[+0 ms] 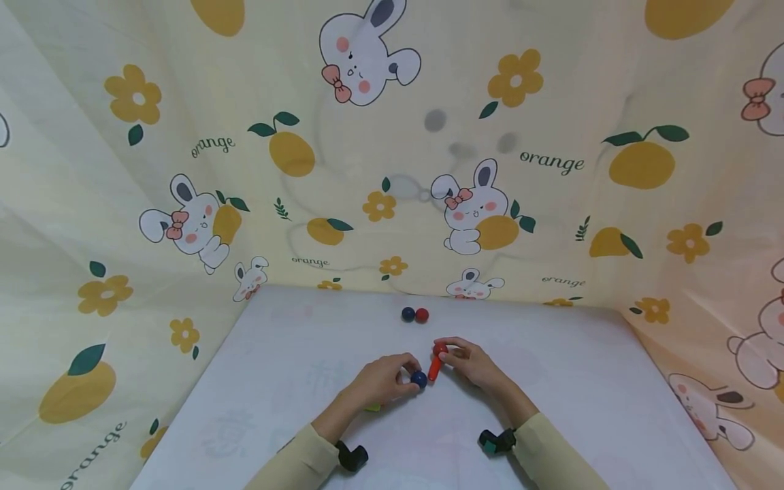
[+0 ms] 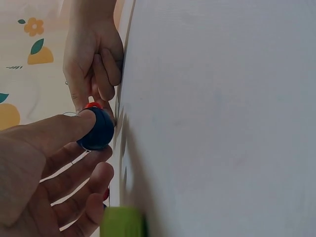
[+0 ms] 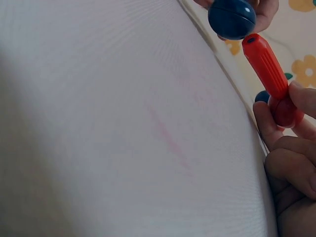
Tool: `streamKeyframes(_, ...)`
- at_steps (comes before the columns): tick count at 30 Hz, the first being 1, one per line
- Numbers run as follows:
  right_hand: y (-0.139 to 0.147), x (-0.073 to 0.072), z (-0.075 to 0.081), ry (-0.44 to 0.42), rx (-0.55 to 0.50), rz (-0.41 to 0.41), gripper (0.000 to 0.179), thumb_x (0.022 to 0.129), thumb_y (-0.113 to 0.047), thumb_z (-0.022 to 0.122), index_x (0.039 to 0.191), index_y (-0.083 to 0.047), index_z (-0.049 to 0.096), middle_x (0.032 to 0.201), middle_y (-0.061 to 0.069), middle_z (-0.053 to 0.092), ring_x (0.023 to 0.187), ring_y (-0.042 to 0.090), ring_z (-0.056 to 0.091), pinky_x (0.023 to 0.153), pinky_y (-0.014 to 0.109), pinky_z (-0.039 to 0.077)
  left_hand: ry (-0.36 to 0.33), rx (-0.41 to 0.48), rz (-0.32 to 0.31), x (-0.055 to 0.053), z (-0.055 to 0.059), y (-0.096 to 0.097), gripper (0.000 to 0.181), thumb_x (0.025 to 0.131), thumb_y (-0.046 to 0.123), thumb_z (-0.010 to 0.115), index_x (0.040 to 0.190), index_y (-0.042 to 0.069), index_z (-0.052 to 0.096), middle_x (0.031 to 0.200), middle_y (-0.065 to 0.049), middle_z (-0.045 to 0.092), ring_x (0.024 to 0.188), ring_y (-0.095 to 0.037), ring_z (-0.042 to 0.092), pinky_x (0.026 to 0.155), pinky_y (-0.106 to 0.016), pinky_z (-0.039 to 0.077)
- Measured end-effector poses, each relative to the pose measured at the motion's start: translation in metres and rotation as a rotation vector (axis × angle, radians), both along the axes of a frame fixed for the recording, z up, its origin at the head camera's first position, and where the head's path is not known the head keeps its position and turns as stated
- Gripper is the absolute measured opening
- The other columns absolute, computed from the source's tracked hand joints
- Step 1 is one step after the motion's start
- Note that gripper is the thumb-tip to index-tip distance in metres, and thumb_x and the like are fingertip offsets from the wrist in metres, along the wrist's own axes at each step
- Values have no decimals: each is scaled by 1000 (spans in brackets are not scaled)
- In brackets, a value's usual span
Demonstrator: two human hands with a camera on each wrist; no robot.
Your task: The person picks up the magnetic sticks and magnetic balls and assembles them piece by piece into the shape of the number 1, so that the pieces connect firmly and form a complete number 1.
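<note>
My left hand (image 1: 378, 381) pinches a dark blue ball (image 1: 419, 379) between thumb and fingers; a thin seam runs round the ball (image 3: 231, 19) in the right wrist view. Just to the right, my right hand (image 1: 473, 364) holds a red ball (image 1: 439, 348) with its thumb and fingers. A ribbed red rod (image 3: 265, 64) extends from that red ball (image 3: 285, 112), its free end pointing toward the blue ball. That free end has a small dark spot in its centre. In the left wrist view, the blue ball (image 2: 101, 131) covers most of the red rod.
Farther back on the white table (image 1: 275, 347), another blue ball (image 1: 408, 314) and a red ball (image 1: 422, 315) sit side by side. A yellow-green piece (image 1: 372, 407) lies partly hidden below my left hand. A printed cloth (image 1: 367, 238) hangs around the table's back and sides.
</note>
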State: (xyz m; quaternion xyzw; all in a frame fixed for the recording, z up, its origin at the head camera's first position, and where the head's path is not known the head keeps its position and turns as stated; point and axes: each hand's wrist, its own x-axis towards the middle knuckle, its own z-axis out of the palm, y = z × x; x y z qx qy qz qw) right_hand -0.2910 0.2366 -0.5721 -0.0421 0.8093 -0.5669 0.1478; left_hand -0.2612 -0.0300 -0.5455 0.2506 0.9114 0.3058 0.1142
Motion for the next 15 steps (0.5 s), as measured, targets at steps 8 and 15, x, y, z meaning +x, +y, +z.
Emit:
streamKeyframes(8,-1,0,1,-1,-14,4,43,105,-33,72,144,-17,67,135,5,74,113,24,60,87,40,40,-39,19,-1,4,0,4,29,94,36,85,119,30,70,108,16,73,83,-5,61,77,-28,52)
streamKeyframes(15,1,-2,-3,9,-17,14,44,104,-32,73,145,-16,66,134,5,75,111,23,59,85,39,39,-50,39,3,6,-1,9,31,93,36,86,118,29,68,107,15,73,72,-7,58,68,-25,49)
